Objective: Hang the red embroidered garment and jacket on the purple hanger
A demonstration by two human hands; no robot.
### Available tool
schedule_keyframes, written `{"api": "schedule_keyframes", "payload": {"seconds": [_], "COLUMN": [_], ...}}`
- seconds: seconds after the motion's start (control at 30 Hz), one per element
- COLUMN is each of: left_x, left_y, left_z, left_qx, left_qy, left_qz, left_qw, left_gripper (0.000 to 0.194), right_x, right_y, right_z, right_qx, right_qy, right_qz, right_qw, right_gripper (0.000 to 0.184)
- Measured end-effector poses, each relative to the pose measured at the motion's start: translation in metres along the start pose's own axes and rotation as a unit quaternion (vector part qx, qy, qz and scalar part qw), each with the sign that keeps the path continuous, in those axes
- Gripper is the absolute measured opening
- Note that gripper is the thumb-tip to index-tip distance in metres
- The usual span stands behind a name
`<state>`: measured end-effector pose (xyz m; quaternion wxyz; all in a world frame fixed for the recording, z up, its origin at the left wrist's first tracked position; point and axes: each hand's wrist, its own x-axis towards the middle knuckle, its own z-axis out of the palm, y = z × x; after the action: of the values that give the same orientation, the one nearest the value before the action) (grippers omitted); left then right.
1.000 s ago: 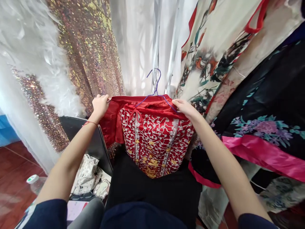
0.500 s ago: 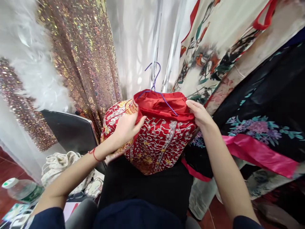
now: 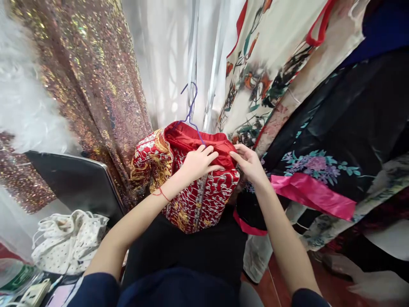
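A red garment [image 3: 204,200] with silver and gold embroidery rests upright on the black-covered lap, its red lining [image 3: 220,147] showing at the open top. A purple wire hanger [image 3: 191,104] sits inside it, with the hook standing above the opening. My left hand [image 3: 200,164] lies across the garment's front upper edge, fingers apart, touching the red fabric near the hanger's lower arm. At the right upper corner, my right hand [image 3: 251,166] pinches the garment's edge between thumb and fingers. The hanger's right end is hidden behind my left hand and the cloth.
Sequined fabric [image 3: 96,76] and white feathery trim [image 3: 28,85] hang at left, above a dark chair back [image 3: 73,183]. A spotted drawstring bag [image 3: 72,243] and plastic bottle [image 3: 15,275] lie lower left. A floral garment [image 3: 258,76] and black skirt [image 3: 338,111] hang at right.
My left hand has moved right, from the garment's left edge to its front upper edge. The garment's right side has come inward with my right hand. The view has shifted slightly.
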<state>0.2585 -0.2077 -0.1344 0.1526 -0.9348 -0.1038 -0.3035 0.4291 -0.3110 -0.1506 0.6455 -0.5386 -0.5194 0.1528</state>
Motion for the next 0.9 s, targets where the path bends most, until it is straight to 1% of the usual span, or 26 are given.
{"api": "schedule_keyframes", "payload": {"seconds": [0.07, 0.13, 0.17, 0.2, 0.27, 0.3, 0.33, 0.37, 0.4, 0.47, 0.53, 0.57, 0.6, 0.63, 0.67, 0.7, 0.73, 0.8, 0.83, 0.9], "left_x": [-0.002, -0.003, -0.003, -0.003, 0.000, 0.002, 0.005, 0.007, 0.009, 0.008, 0.002, -0.003, -0.008, -0.013, -0.017, -0.020, -0.021, -0.018, -0.014, -0.003], "left_y": [-0.006, -0.010, -0.010, -0.010, -0.007, -0.004, -0.001, 0.003, 0.007, 0.015, 0.021, 0.023, 0.024, 0.024, 0.022, 0.020, 0.017, 0.010, 0.006, 0.002], "left_z": [0.006, 0.010, 0.012, 0.014, 0.019, 0.023, 0.027, 0.031, 0.035, 0.043, 0.050, 0.053, 0.055, 0.056, 0.057, 0.057, 0.056, 0.056, 0.056, 0.060], "left_qx": [0.008, 0.011, 0.014, 0.018, 0.021, 0.018, 0.012, 0.003, -0.006, -0.026, -0.047, -0.056, -0.066, -0.078, -0.095, -0.117, -0.145, -0.208, -0.241, -0.307], "left_qy": [0.006, 0.019, 0.025, 0.032, 0.040, 0.043, 0.048, 0.056, 0.070, 0.118, 0.177, 0.195, 0.198, 0.185, 0.159, 0.127, 0.097, 0.071, 0.072, 0.084], "left_qz": [-0.014, -0.024, -0.029, -0.034, -0.041, -0.044, -0.049, -0.056, -0.067, -0.099, -0.138, -0.157, -0.171, -0.178, -0.179, -0.174, -0.165, -0.147, -0.138, -0.118], "left_qw": [1.000, 0.999, 0.999, 0.999, 0.998, 0.998, 0.998, 0.997, 0.995, 0.988, 0.973, 0.966, 0.963, 0.963, 0.966, 0.969, 0.971, 0.964, 0.958, 0.941], "left_gripper": [0.036, 0.028, 0.026, 0.025, 0.024, 0.023, 0.024, 0.025, 0.028, 0.034, 0.034, 0.031, 0.027, 0.026, 0.024, 0.021, 0.019, 0.028, 0.031, 0.030], "right_x": [-0.009, -0.020, -0.026, -0.032, -0.046, -0.052, -0.059, -0.067, -0.074, -0.086, -0.096, -0.099, -0.101, -0.101, -0.100, -0.097, -0.094, -0.087, -0.084, -0.078], "right_y": [0.004, -0.002, -0.009, -0.019, -0.043, -0.056, -0.068, -0.077, -0.083, -0.083, -0.069, -0.058, -0.046, -0.033, -0.021, -0.010, -0.002, 0.008, 0.009, 0.006], "right_z": [-0.009, -0.019, -0.025, -0.031, -0.042, -0.046, -0.048, -0.048, -0.046, -0.036, -0.019, -0.009, 0.002, 0.013, 0.025, 0.036, 0.046, 0.059, 0.063, 0.068], "right_qx": [-0.045, -0.110, -0.151, -0.194, -0.265, -0.294, -0.322, -0.349, -0.371, -0.391, -0.372, -0.356, -0.340, -0.327, -0.320, -0.319, -0.322, -0.328, -0.325, -0.291], "right_qy": [0.056, 0.132, 0.176, 0.223, 0.307, 0.333, 0.340, 0.329, 0.307, 0.257, 0.225, 0.208, 0.187, 0.160, 0.130, 0.106, 0.096, 0.100, 0.112, 0.144], "right_qz": [-0.031, -0.079, -0.114, -0.151, -0.222, -0.248, -0.265, -0.274, -0.274, -0.251, -0.211, -0.188, -0.166, -0.148, -0.131, -0.119, -0.111, -0.094, -0.086, -0.074], "right_qw": [0.997, 0.982, 0.966, 0.943, 0.887, 0.861, 0.843, 0.834, 0.832, 0.847, 0.875, 0.891, 0.907, 0.920, 0.929, 0.934, 0.935, 0.935, 0.935, 0.943], "right_gripper": [0.032, 0.026, 0.023, 0.022, 0.021, 0.020, 0.020, 0.020, 0.020, 0.018, 0.016, 0.015, 0.014, 0.014, 0.015, 0.016, 0.018, 0.022, 0.022, 0.021]}}
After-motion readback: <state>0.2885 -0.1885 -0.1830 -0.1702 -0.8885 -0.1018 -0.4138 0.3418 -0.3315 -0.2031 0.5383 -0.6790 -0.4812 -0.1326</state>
